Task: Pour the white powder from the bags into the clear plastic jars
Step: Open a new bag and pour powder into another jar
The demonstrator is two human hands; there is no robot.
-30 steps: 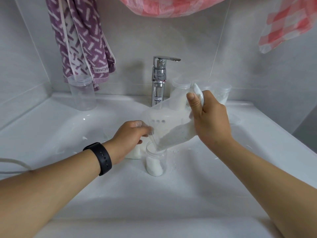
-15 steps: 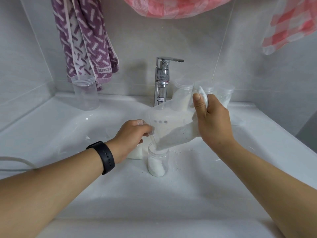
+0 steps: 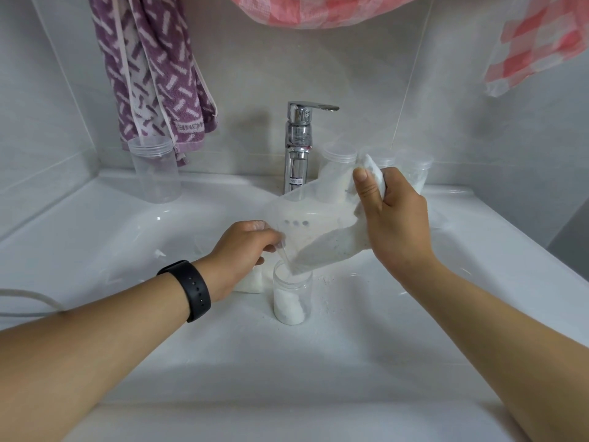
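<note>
A clear plastic bag [image 3: 318,228] of white powder is tilted down to the left, its open corner over the mouth of a small clear jar [image 3: 291,298] that stands in the white sink [image 3: 127,237]. That jar holds white powder in its lower part. My right hand [image 3: 393,218] grips the bag's raised, bunched end. My left hand [image 3: 245,250] pinches the bag's lower edge next to the opening. Under my left hand lies another white bag of powder [image 3: 251,282], mostly hidden.
An empty clear jar [image 3: 156,169] stands at the sink's back left. Several clear jars [image 3: 339,164] stand behind the bag, right of the chrome tap [image 3: 299,148]. Purple towel [image 3: 153,74] and pink checked cloths [image 3: 538,43] hang above. Spilled powder specks lie right of the jar.
The bag's raised end in my right hand has lifted slightly and powder has slid toward the opening. The jar and my left hand have stayed in place.
</note>
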